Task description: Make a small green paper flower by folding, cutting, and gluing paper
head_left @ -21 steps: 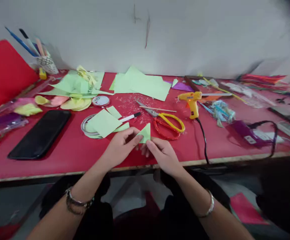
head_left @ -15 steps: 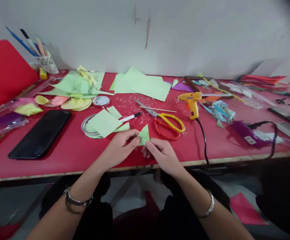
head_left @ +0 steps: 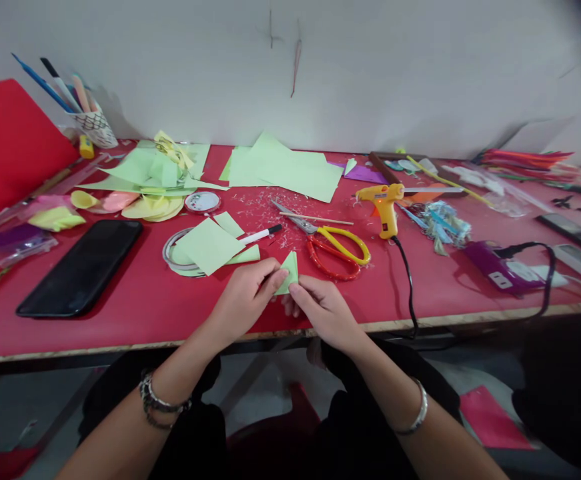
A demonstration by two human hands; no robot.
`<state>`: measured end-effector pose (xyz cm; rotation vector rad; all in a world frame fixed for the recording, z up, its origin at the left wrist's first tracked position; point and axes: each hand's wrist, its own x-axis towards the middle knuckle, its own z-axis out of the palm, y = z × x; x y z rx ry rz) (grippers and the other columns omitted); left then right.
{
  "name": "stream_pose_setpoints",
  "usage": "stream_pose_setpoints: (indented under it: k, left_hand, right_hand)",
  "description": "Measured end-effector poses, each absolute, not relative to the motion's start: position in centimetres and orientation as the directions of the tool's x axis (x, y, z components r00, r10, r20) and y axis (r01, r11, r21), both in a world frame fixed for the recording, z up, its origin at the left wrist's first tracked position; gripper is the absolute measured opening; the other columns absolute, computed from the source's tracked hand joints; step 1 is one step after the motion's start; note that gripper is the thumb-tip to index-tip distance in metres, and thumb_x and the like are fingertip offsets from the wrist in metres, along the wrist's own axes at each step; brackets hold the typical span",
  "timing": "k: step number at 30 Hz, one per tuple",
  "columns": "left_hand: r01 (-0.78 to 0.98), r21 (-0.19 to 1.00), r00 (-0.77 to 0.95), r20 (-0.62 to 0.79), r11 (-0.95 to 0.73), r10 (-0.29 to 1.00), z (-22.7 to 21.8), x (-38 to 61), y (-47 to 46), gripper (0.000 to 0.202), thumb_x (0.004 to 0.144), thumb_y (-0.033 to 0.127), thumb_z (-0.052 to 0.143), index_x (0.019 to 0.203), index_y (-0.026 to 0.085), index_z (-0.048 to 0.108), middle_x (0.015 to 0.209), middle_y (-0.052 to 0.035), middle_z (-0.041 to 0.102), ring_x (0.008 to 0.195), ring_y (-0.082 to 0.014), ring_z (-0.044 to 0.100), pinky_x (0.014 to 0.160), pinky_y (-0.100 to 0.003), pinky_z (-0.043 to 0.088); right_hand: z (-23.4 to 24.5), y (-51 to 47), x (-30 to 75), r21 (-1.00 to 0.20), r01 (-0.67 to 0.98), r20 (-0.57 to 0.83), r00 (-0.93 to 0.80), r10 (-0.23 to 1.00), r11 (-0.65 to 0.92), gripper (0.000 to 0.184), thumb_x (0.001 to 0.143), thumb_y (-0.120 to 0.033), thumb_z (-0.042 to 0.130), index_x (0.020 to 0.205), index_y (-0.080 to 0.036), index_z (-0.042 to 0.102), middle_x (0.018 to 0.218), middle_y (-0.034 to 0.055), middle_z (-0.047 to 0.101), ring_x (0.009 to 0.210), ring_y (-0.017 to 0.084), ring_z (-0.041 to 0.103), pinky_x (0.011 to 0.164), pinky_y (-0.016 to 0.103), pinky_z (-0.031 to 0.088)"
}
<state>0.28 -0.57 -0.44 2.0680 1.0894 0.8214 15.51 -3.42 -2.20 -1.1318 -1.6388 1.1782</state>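
My left hand [head_left: 243, 300] and my right hand [head_left: 320, 308] meet near the front edge of the red table [head_left: 135, 300]. Both pinch a small light-green folded paper piece [head_left: 288, 270], which stands up between the fingertips as a narrow triangle. The fingers of both hands are closed on it. Just behind it lie yellow-and-red scissors [head_left: 335, 250] and a white marker [head_left: 260, 235]. A square of green paper [head_left: 209, 245] rests on a round tape ring to the left.
A black phone [head_left: 83, 265] lies at the left. Green sheets [head_left: 285, 170] and paper scraps sit at the back. A yellow glue gun [head_left: 385, 203] with a black cord, a purple device [head_left: 495, 270], a pen cup [head_left: 93, 127] and craft clutter fill the right.
The green paper piece has been folded narrower between my fingertips. Both hands stay in about the same place.
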Motion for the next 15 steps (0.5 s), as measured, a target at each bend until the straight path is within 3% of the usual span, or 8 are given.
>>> stream_pose_setpoints:
  k: [8,12,15]
  left_hand:
    - [0.461,0.761,0.510,0.194,-0.457,0.838,-0.17,-0.18,-0.59,0.031,0.088,0.038,0.039,0.067,0.016,0.043,0.059,0.0047,0.046,0.055,-0.0082,0.042,0.052,-0.020,0.029]
    - [0.522,0.694,0.478,0.242,-0.495,0.844,-0.22,-0.13,-0.61,0.032,0.089,0.036,0.037,0.063,0.016,0.038,0.055,0.0053,0.040,0.052,-0.0079,0.039,0.051,-0.020,0.027]
    - [0.566,0.650,0.476,0.244,-0.507,0.845,-0.37,0.06,-0.64,0.033,0.089,0.037,0.037,0.063,0.017,0.035,0.054,0.0052,0.038,0.050,-0.0081,0.039,0.049,-0.020,0.024]
  right_hand:
    - [-2.10,-3.34,15.56,-0.975,0.172,0.075,-0.344,0.936,0.141,0.032,0.089,-0.034,0.035,0.068,-0.016,0.050,0.060,-0.0004,0.053,0.054,0.009,0.049,0.053,0.022,0.040]
    - [-2.11,-3.32,15.50,-0.969,0.197,0.079,-0.328,0.941,0.150,0.032,0.089,-0.034,0.035,0.064,-0.017,0.047,0.058,-0.0016,0.050,0.054,0.009,0.048,0.054,0.022,0.039]
    - [-2.40,-3.16,15.40,-0.982,0.110,0.130,-0.215,0.968,0.156,0.015,0.086,-0.031,0.043,0.078,-0.019,0.048,0.065,-0.0029,0.050,0.055,0.008,0.048,0.054,0.021,0.041]
